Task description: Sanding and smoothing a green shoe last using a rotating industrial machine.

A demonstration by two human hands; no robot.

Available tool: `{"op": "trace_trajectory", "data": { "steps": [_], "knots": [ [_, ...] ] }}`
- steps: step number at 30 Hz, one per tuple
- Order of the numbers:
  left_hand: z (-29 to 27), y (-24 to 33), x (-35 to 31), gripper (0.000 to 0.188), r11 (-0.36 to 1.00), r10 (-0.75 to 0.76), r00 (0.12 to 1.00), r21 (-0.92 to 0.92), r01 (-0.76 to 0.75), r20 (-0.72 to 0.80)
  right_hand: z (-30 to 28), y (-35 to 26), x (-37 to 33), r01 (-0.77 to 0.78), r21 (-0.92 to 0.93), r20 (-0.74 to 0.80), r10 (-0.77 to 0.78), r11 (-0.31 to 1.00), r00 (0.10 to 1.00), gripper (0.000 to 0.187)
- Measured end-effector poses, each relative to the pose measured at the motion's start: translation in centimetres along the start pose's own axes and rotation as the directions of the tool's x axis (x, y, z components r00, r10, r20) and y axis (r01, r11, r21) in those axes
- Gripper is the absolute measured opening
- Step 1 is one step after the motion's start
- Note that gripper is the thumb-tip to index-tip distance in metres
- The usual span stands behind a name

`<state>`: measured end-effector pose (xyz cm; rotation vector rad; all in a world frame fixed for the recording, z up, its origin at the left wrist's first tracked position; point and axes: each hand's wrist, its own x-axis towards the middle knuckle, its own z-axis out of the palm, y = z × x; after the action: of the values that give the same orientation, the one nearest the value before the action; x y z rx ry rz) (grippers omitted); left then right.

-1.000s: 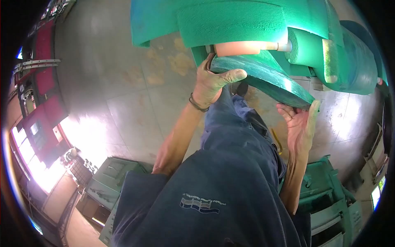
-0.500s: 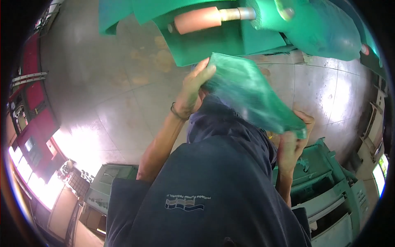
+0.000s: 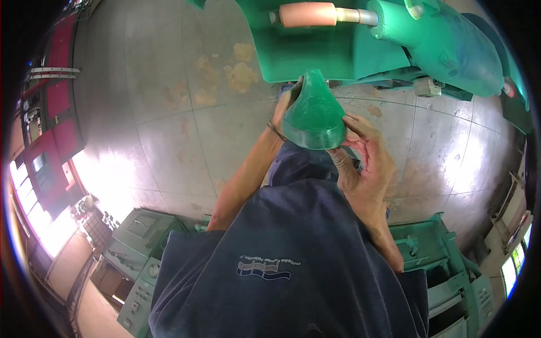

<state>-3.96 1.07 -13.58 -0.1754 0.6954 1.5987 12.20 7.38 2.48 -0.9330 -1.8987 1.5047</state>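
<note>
In front of my lap is a glossy, see-through green piece (image 3: pixel 313 107), narrow at its far end and wide and rounded at its near edge; its exact kind is unclear. My left hand (image 3: pixel 286 105) grips its left side, and most of those fingers are hidden behind it. At the near right corner, my right hand (image 3: pixel 369 160) is closed around the edge, with the thumb below and the fingertips against the side. Just beyond the piece stands a large green machine (image 3: pixel 310 59) with an orange roller (image 3: pixel 307 15) on a metal shaft.
Green metal cabinets (image 3: pixel 143 228) flank me on the left, and a green machine with open compartments (image 3: pixel 428 248) stands on the right. The grey tiled floor (image 3: pixel 158 135) has brownish worn patches. Maroon panels (image 3: pixel 53 135) line the far left.
The green piece has turned from lying long and slanted to having its wide edge toward me. My right hand has moved up and inward, closer to my left hand.
</note>
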Motion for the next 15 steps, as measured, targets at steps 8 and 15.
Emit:
{"op": "trace_trajectory", "data": {
  "steps": [8, 15],
  "knots": [
    [3.5, 5.5, -1.4, 0.033, 0.975, 0.109, 0.944, 0.22, -0.039, -0.312, 0.9, 0.1, 3.3, -0.016, -0.112, -0.102, 0.005, 0.994, 0.995, 0.077],
    [-0.5, 9.9, -0.9, 0.055, 0.958, 0.134, 0.991, 0.253, -0.136, 0.028, 1.2, 1.4, 8.0, -0.503, 0.511, 0.01, 0.581, 0.697, 0.814, 0.053]
  ]
}}
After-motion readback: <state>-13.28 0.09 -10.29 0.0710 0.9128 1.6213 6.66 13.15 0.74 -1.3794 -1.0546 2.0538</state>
